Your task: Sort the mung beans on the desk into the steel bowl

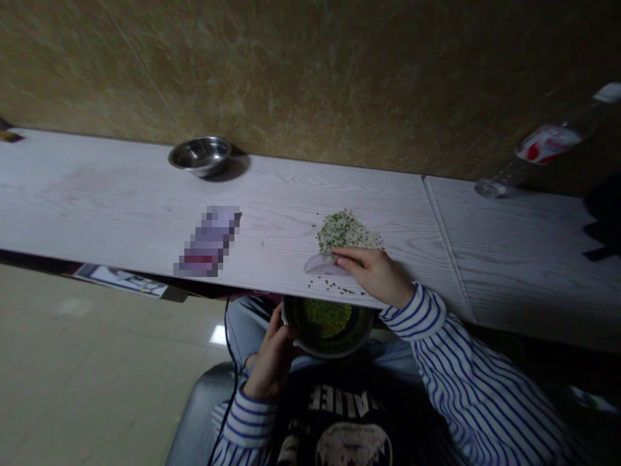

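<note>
Hands both hold things: the right hand (376, 270) pinches a thin translucent piece (320, 264) on the worktop (281, 226), the left hand (270, 357) grips a deep bowl (334, 355) of green beans (328, 317) just off its front edge. Beyond the piece lies a mixed pile (343, 230). Near the back edge stand a steel bowl (201, 157), left, and a bottle (548, 144), right; a pixelated item (209, 243) lies by the front edge, left.

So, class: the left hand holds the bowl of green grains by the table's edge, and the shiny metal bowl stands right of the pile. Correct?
The side is wrong: the head view shows the shiny metal bowl left of the pile. The left hand holds the bowl of green grains by the table's edge.
</note>
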Demonstrator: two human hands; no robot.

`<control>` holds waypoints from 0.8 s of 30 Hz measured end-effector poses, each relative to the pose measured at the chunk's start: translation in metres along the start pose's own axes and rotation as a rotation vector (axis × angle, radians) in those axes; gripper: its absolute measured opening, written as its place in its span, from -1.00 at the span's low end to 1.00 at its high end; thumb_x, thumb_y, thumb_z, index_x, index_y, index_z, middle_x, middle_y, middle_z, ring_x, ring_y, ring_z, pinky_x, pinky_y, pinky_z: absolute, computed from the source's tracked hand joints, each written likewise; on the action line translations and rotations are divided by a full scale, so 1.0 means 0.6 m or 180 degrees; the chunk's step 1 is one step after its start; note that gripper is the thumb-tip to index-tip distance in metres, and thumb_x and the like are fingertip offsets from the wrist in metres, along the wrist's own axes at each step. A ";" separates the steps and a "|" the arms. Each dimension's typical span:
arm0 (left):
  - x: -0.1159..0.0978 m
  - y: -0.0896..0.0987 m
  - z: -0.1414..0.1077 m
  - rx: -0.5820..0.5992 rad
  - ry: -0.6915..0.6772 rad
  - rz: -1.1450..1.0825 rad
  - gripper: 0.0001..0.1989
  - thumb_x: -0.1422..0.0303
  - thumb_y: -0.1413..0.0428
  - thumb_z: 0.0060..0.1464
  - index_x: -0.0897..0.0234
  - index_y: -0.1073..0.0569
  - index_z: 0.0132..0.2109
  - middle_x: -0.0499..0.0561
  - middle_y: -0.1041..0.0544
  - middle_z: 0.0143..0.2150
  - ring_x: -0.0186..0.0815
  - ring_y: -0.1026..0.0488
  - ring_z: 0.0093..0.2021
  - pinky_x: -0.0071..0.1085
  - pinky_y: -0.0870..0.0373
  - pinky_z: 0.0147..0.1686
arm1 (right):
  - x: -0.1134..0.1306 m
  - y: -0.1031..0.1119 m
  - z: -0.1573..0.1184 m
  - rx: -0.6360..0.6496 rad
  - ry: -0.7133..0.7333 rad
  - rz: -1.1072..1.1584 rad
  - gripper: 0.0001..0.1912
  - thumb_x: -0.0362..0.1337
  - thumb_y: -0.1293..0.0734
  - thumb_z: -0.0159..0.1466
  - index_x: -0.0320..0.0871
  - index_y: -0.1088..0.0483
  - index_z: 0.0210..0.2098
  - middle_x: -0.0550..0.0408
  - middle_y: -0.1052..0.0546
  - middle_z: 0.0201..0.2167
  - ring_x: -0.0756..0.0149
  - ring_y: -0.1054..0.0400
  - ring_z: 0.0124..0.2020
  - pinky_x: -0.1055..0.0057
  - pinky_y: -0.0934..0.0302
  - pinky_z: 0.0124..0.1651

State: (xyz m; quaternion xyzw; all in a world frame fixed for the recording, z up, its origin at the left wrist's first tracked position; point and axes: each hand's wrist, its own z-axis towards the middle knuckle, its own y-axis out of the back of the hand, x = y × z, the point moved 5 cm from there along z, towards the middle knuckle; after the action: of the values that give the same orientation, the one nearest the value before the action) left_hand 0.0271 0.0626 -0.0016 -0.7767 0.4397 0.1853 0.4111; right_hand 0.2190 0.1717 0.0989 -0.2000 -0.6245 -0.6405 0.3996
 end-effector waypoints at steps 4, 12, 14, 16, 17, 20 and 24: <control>-0.004 0.004 -0.002 0.0075 0.0005 0.0097 -0.40 0.50 -0.09 -0.08 0.09 -0.34 0.16 -0.01 -0.46 0.03 -0.23 -0.39 -0.15 -0.35 -0.44 -0.27 | 0.017 -0.014 0.016 0.0242 0.0132 -0.0040 -0.71 -0.36 -0.28 0.28 -0.05 -0.53 -0.06 0.04 -0.60 -0.07 0.23 -0.49 -0.04 0.20 -0.36 0.05; -0.002 0.004 -0.004 0.0097 0.0031 0.0161 -0.37 0.51 -0.09 -0.09 0.10 -0.33 0.18 0.03 -0.47 0.02 -0.20 -0.38 -0.13 -0.31 -0.44 -0.23 | 0.017 -0.011 0.007 0.0636 0.0195 0.0163 -0.71 -0.40 -0.27 0.28 -0.08 -0.53 -0.07 0.06 -0.62 -0.11 0.28 -0.51 -0.08 0.24 -0.37 0.03; -0.002 0.001 -0.001 0.0103 0.0034 0.0166 -0.36 0.51 -0.10 -0.10 0.11 -0.32 0.18 0.02 -0.49 -0.05 -0.22 -0.39 -0.18 -0.29 -0.44 -0.23 | 0.012 -0.007 0.002 0.0613 0.0195 0.0242 -0.72 -0.39 -0.27 0.28 -0.08 -0.53 -0.07 0.07 -0.63 -0.12 0.29 -0.51 -0.10 0.25 -0.37 0.02; -0.001 0.000 0.001 0.0098 0.0029 0.0150 -0.35 0.50 -0.11 -0.12 0.12 -0.32 0.18 0.01 -0.50 -0.08 -0.24 -0.39 -0.21 -0.27 -0.44 -0.22 | 0.005 0.005 -0.007 0.0429 0.0149 0.0299 -0.72 -0.38 -0.27 0.27 -0.08 -0.54 -0.09 0.07 -0.63 -0.12 0.28 -0.51 -0.10 0.27 -0.38 0.01; -0.001 -0.001 0.001 0.0116 0.0021 0.0146 -0.35 0.50 -0.12 -0.12 0.12 -0.31 0.19 0.01 -0.50 -0.07 -0.24 -0.39 -0.22 -0.27 -0.44 -0.22 | 0.000 0.013 -0.014 0.0274 0.0104 0.0314 -0.72 -0.37 -0.28 0.26 -0.09 -0.54 -0.09 0.06 -0.63 -0.13 0.27 -0.52 -0.11 0.27 -0.39 0.00; 0.002 -0.001 0.002 0.0128 0.0026 0.0123 -0.35 0.47 -0.14 -0.09 0.10 -0.29 0.21 0.01 -0.48 -0.02 -0.25 -0.39 -0.20 -0.28 -0.44 -0.22 | -0.025 0.050 -0.046 -0.0265 -0.0168 0.0323 -0.73 -0.29 -0.29 0.25 -0.14 -0.55 -0.10 0.00 -0.64 -0.18 0.22 -0.54 -0.19 0.27 -0.43 -0.08; 0.010 -0.005 0.006 0.0163 0.0042 0.0132 -0.38 0.46 -0.15 -0.08 0.10 -0.31 0.18 0.00 -0.46 0.00 -0.28 -0.38 -0.22 -0.31 -0.45 -0.24 | -0.065 0.106 -0.106 -0.0945 -0.0684 0.0278 -0.71 -0.23 -0.34 0.20 -0.20 -0.55 -0.14 -0.04 -0.65 -0.28 0.17 -0.56 -0.27 0.26 -0.46 -0.17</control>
State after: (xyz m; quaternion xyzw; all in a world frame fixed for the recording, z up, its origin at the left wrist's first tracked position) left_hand 0.0333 0.0634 -0.0060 -0.7579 0.4629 0.1773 0.4240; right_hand 0.3064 0.1273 0.1013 -0.3509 -0.5530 -0.6826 0.3242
